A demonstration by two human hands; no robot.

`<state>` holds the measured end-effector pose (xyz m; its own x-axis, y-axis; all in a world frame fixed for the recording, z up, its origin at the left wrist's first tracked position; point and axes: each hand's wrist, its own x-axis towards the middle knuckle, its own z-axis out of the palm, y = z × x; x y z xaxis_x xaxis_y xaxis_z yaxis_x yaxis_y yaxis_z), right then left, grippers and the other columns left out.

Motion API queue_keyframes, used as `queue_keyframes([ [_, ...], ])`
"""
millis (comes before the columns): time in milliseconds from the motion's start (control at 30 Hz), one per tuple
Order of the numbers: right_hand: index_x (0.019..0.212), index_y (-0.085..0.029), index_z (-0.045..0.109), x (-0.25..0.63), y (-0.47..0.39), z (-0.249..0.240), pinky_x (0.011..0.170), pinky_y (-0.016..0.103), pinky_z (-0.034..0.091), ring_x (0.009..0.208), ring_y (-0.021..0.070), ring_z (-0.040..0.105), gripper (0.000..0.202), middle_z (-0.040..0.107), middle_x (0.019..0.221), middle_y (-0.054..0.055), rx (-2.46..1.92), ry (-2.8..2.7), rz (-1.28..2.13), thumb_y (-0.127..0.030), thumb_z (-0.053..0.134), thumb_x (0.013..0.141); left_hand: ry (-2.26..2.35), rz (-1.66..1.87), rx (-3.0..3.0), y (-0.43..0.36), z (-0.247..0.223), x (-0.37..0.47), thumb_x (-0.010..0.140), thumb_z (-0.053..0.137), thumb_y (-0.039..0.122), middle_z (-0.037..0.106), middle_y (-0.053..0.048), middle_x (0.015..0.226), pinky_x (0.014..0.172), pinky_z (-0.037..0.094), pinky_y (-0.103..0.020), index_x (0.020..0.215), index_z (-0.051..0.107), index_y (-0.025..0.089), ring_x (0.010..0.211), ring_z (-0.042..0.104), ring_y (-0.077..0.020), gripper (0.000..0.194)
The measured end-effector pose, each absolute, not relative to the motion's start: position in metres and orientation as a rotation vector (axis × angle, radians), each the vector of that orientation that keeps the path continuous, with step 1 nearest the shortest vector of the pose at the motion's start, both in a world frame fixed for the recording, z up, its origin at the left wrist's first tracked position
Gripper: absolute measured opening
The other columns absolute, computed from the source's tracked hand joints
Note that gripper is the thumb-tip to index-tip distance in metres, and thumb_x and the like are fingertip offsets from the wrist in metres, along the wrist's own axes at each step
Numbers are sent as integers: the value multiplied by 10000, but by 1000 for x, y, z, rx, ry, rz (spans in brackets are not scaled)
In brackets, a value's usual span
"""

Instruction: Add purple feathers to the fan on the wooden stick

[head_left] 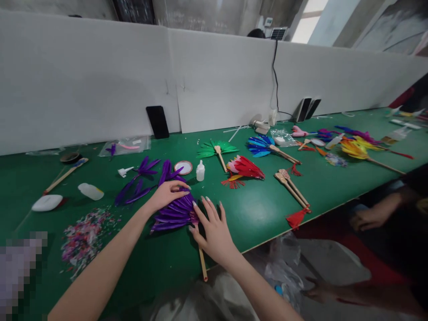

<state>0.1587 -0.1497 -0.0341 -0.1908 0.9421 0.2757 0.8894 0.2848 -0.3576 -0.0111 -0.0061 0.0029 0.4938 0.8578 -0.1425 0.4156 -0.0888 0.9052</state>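
On a purple fan (pixel 175 215) rest left fingers (pixel 178 183) and right fingers (pixel 201 214).

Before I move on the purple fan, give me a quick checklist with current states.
1. Left hand at the purple fan: ok, over its feathers.
2. Right hand at the fan's base: ok, fingers spread there.
3. Handle within the table: not ok, its tip seems to poke past the edge.
4. Small bottle upright: ok, apart from both hands.
5. Feathers fixed firmly at the base: cannot tell, fingers partly cover it.
6. Confetti pile apart from the fan: ok.
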Motion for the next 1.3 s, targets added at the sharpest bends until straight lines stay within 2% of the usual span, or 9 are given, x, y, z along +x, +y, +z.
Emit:
queue_keyframes([
  [167, 1429, -203, 350, 159, -151, -30, 1109, 561, 147, 1408, 267, 198, 567, 268, 1522, 129, -1650, -2120, 203, -417, 426, 910, 1115, 526, 1669, -4, -2, -11, 679, 702, 375, 735, -38, 808, 687, 532, -280, 959, 663, 177, 751, 683, -201, 345],
  [400, 1452, -169, 284, 160, -150, -27, 1131, 535, 123, 1414, 233, 182, 594, 208, 1547, 71, -1615, -2158, 167, -453, 361, 936, 1150, 512, 1670, -3, -3, -12, 662, 726, 372, 723, -35, 781, 646, 516, -263, 943, 666, 164, 731, 674, -199, 355],
  [633, 1435, -134, 314, 160, -151, -24, 1163, 485, 93, 1385, 189, 269, 543, 347, 1493, 54, -1540, -2203, 181, -414, 302, 971, 1150, 487, 1647, -3, -2, -12, 673, 718, 406, 736, -51, 807, 677, 539, -302, 974, 652, 166, 759, 690, -226, 391],
  [867, 1430, -135, 331, 160, -151, -23, 1168, 480, 83, 1378, 183, 286, 521, 390, 1469, 61, -1540, -2200, 195, -393, 291, 979, 1143, 503, 1659, -1, -5, -13, 663, 730, 428, 743, -56, 877, 726, 551, -313, 945, 664, 180, 847, 692, -246, 382],
  [1100, 1452, -112, 268, 159, -152, -24, 1169, 476, 76, 1402, 182, 221, 570, 268, 1525, 40, -1565, -2190, 203, -431, 255, 980, 1149, 508, 1650, -3, -2, -12, 664, 728, 399, 745, -43, 827, 699, 547, -291, 935, 668, 177, 794, 695, -227, 356],
  [1300, 1435, -118, 317, 159, -151, -26, 1158, 502, 113, 1398, 210, 236, 567, 274, 1522, 52, -1604, -2190, 154, -439, 283, 969, 1151, 516, 1640, -3, -2, -11, 653, 726, 391, 745, -44, 819, 682, 552, -301, 932, 669, 176, 761, 695, -227, 357],
])
